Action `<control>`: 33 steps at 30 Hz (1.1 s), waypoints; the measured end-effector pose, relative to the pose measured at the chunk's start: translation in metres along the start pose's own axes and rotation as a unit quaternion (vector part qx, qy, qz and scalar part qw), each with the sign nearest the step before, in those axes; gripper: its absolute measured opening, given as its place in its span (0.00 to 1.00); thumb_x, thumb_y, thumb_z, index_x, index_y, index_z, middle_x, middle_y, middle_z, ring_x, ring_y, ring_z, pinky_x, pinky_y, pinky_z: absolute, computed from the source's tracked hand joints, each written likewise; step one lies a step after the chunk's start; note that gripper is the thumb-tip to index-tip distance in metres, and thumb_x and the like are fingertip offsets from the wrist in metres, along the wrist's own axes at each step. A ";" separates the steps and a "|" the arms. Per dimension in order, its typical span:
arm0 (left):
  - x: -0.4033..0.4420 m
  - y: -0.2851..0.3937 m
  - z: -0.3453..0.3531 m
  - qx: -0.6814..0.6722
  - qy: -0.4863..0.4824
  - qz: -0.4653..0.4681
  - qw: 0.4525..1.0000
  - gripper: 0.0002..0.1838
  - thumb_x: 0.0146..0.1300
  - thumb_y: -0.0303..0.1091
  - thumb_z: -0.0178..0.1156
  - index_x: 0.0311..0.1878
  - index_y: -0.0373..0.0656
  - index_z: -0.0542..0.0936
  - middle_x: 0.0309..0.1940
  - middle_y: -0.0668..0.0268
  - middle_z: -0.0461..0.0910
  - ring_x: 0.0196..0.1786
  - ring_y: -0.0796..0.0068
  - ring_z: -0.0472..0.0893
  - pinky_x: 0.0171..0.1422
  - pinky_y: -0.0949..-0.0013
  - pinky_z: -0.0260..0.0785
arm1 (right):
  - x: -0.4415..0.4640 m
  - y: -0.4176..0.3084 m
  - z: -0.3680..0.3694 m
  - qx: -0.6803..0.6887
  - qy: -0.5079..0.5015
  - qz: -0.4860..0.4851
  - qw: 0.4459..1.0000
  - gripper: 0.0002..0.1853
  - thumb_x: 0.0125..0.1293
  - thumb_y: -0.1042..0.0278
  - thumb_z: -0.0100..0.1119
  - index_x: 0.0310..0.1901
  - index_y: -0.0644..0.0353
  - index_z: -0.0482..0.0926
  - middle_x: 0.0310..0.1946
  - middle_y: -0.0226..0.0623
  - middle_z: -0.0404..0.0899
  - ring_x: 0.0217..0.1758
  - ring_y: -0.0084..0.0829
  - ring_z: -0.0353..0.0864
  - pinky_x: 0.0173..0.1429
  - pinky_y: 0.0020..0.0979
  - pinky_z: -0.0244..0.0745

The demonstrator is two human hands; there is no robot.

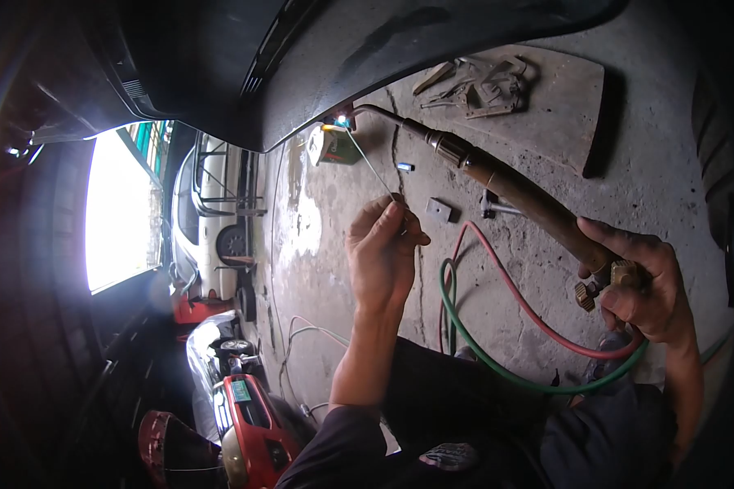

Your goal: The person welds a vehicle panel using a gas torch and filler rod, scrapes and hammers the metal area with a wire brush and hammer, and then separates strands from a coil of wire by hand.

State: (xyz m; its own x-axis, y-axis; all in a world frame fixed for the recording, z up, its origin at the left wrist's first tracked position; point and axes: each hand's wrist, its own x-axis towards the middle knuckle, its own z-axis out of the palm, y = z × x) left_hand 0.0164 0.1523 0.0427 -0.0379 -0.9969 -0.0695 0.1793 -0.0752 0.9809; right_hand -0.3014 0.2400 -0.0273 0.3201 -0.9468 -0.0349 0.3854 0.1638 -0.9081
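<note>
My right hand [656, 273] is wrapped around the valve end of a brass welding torch [526, 191], near its two knobs. The torch's thin bent neck runs up to a dark panel [334, 69], where a bright glow shows at the panel's lower edge. Between thumb and fingers, my left hand [387, 248] pinches a thin filler rod [369, 160], its far end at the glow. From the torch's rear hang a red hose [518, 297] and a green hose [497, 367].
On the floor lie a small blue object [405, 166], a grey metal block [439, 209] and a hammer-like tool [497, 205]. A flat board [567, 106] carries scrap metal pieces [485, 85]. Beyond the panel stands a container [334, 147]. Cars, one white [220, 220], are at the left.
</note>
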 end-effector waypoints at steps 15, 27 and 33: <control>0.002 0.001 0.002 -0.019 0.002 -0.003 1.000 0.08 0.73 0.26 0.56 0.51 0.35 0.80 0.33 0.69 0.79 0.33 0.82 0.76 0.32 0.79 0.69 | 0.000 -0.002 -0.002 -0.022 0.003 0.004 1.000 0.38 0.51 0.65 0.65 0.68 0.62 0.74 0.36 0.36 0.83 0.27 0.17 0.79 0.35 0.22 0.77; 0.002 0.001 0.000 -0.039 0.005 -0.004 0.999 0.10 0.73 0.26 0.56 0.53 0.35 0.79 0.33 0.69 0.78 0.33 0.82 0.74 0.31 0.78 0.69 | 0.000 -0.003 -0.003 -0.025 0.000 0.007 1.000 0.37 0.53 0.64 0.65 0.68 0.62 0.75 0.36 0.37 0.83 0.31 0.20 0.81 0.39 0.23 0.78; 0.003 0.000 -0.004 -0.046 -0.012 -0.002 0.999 0.09 0.73 0.26 0.56 0.52 0.35 0.79 0.35 0.68 0.79 0.34 0.81 0.75 0.32 0.78 0.70 | 0.000 -0.004 -0.002 -0.032 0.003 0.009 0.999 0.37 0.52 0.64 0.66 0.68 0.62 0.75 0.36 0.37 0.83 0.35 0.23 0.84 0.42 0.25 0.79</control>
State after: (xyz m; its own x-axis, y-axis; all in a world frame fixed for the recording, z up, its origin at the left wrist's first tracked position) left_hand 0.0202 0.1494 0.0419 -0.0628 -0.9957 -0.0675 0.2688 -0.0820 0.9597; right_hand -0.3044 0.2387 -0.0247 0.3221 -0.9452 -0.0543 0.3240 0.1639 -0.9318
